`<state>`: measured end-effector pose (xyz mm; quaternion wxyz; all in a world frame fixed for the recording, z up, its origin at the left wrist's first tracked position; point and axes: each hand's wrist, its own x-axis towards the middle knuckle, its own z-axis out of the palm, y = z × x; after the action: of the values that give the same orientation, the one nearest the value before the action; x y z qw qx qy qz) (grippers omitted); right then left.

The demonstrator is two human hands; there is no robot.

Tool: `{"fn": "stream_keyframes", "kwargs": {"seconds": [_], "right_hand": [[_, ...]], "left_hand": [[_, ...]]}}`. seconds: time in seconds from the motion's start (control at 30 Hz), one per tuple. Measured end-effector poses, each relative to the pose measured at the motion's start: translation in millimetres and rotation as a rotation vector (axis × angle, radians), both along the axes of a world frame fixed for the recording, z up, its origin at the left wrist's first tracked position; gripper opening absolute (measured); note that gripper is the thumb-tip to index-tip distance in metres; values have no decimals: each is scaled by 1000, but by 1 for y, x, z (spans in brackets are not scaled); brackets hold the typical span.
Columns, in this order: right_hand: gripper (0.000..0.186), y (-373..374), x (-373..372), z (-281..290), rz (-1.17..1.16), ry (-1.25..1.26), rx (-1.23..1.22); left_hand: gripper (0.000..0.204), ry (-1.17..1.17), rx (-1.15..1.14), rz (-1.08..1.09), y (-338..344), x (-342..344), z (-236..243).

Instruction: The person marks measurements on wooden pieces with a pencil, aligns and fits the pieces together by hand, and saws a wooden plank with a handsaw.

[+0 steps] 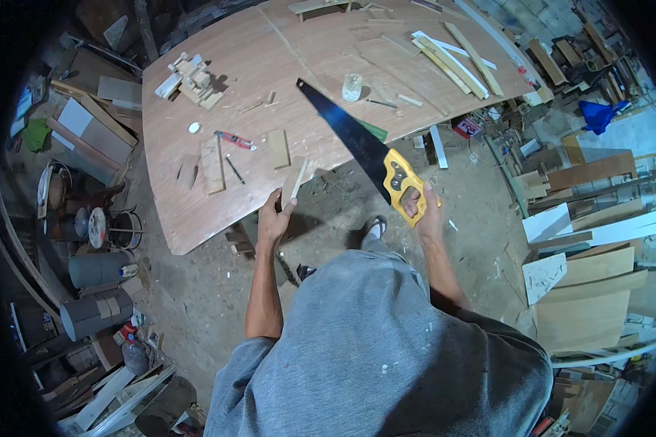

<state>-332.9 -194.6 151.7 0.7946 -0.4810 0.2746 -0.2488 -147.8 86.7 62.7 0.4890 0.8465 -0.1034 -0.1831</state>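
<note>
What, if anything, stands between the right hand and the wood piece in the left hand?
Only the yellow-handled saw that the right hand itself grips: its handle end lies across that line. Nothing else visible blocks the gap to the wood piece, which the left hand holds by the near edge of the table.

yellow-handled saw (358, 140) (tilted), short pale wood piece (294, 182)

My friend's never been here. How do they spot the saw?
Find the big wooden table. On the person's side of it, the right hand grips the saw. Its yellow handle and long dark blade set it apart from the pale wood piece in the left hand.
</note>
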Motion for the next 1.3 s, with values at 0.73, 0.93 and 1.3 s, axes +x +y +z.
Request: {"fn": "stream_keyframes", "kwargs": {"seconds": [0.73,0.93,1.3], "right_hand": [[36,-217,-21,-11,-243,97,-46],[34,-233,15,-25,-101,211,-323],[31,-272,112,-43,-63,433,-750]], "left_hand": [[50,-408,652,83,-173,87,-94],[54,-460,676,132,-171,111,-102],[56,-454,625,158,-173,140,-99]]}}
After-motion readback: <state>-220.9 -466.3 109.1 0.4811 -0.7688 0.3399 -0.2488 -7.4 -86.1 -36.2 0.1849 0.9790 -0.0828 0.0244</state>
